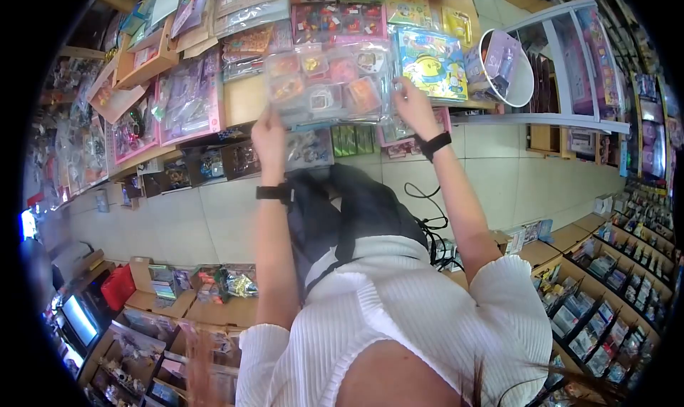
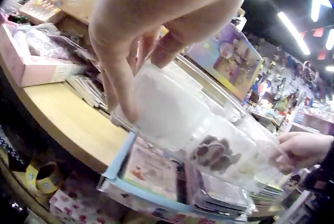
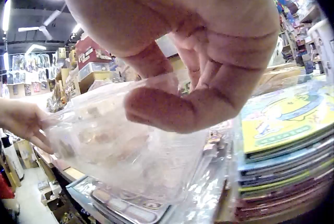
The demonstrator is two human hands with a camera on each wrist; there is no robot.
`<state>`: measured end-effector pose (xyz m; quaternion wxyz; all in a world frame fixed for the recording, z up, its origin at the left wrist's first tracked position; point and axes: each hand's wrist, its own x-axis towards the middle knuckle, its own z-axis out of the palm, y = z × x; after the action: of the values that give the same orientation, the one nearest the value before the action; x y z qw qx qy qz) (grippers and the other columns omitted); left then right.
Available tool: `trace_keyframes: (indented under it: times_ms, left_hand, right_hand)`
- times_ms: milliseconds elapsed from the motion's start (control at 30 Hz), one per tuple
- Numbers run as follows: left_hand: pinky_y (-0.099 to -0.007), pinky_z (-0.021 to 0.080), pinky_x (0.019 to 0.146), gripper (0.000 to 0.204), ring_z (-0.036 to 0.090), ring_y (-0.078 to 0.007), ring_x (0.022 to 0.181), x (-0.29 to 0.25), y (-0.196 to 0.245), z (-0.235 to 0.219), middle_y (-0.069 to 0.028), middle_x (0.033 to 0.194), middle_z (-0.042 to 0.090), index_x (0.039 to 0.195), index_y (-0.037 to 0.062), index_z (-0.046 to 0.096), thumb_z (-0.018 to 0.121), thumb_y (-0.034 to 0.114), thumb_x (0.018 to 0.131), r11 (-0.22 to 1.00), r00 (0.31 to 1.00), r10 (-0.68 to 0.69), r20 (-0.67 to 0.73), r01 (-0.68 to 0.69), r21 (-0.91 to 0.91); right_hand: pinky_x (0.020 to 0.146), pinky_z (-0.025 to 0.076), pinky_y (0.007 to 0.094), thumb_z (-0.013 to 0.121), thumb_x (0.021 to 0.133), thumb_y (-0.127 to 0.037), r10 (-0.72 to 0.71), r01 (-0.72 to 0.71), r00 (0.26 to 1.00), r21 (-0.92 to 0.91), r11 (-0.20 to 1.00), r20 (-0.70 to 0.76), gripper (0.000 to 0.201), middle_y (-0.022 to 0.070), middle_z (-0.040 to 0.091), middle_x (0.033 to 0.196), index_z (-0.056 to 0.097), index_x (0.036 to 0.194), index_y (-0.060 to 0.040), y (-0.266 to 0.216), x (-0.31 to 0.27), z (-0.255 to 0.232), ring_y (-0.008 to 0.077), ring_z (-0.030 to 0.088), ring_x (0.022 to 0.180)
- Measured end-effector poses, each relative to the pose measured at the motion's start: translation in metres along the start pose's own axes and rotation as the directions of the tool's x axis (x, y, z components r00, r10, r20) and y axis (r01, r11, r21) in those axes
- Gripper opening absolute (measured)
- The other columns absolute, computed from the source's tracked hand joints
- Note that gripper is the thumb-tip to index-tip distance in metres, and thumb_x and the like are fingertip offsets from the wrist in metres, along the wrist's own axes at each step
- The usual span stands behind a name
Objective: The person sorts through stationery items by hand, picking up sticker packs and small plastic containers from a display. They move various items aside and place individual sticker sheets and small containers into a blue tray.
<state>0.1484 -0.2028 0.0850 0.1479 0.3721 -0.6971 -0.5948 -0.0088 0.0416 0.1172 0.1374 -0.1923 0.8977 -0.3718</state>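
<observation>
A clear plastic compartment box (image 1: 329, 93) with small orange, yellow and pink items inside spans the gap between my two hands. My left hand (image 1: 269, 142) pinches its left edge; in the left wrist view the fingers (image 2: 122, 88) bend over the box's milky corner compartment. At the opposite edge, my right hand (image 1: 417, 111) grips the box between thumb and fingers, seen close in the right wrist view. The box (image 3: 125, 135) looks tilted there, with thin clear film about it. One compartment holds dark brown round pieces (image 2: 213, 153).
A stack of yellow-and-blue booklets (image 1: 431, 65) lies beside my right hand, with a white bucket (image 1: 526, 83) past it. Pink-edged trays (image 1: 189, 97) and a wooden box (image 1: 146, 58) crowd the left counter. A blue-rimmed bin of packets (image 2: 172, 182) hangs below the counter edge.
</observation>
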Motion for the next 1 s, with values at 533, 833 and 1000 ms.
trace_keyframes:
  times_ms: [533,833,1000]
  left_hand:
    - [-0.0256,0.046,0.065,0.032,0.054,-0.0126,0.072,-0.009,-0.051,0.026,-0.0083,0.085,0.059,0.115,-0.0008,0.05,0.048,0.014,0.086,0.988,0.999,0.029,-0.025,-0.025,0.152]
    - [-0.0373,0.042,0.084,0.052,0.05,-0.0342,0.103,0.004,-0.027,0.029,-0.0217,0.112,0.05,0.119,0.0005,0.042,0.062,0.018,0.075,0.971,0.985,0.17,-0.019,-0.165,0.175]
    - [-0.0339,0.045,0.079,0.048,0.057,-0.0273,0.092,0.024,-0.027,0.025,-0.019,0.105,0.056,0.114,-0.0039,0.045,0.065,0.012,0.072,0.931,0.971,0.24,-0.021,-0.224,0.287]
  right_hand:
    - [0.065,0.046,0.0454,0.054,0.081,-0.024,-0.021,-0.077,0.97,-0.388,0.919,-0.244,0.038,0.0199,0.053,0.097,0.045,0.111,-0.0028,-0.031,0.008,-0.01,0.0385,0.057,0.078]
    - [0.068,0.046,0.0443,0.053,0.079,-0.018,-0.226,0.22,0.974,-0.168,0.961,-0.018,0.027,0.0196,0.055,0.09,0.052,0.1,-0.0019,-0.087,0.021,0.039,0.038,0.056,0.077]
    - [0.071,0.046,0.0445,0.052,0.076,-0.013,-0.144,0.172,0.967,-0.125,0.977,0.208,0.028,0.0203,0.057,0.087,0.05,0.101,0.0011,-0.109,0.007,0.088,0.0384,0.056,0.08]
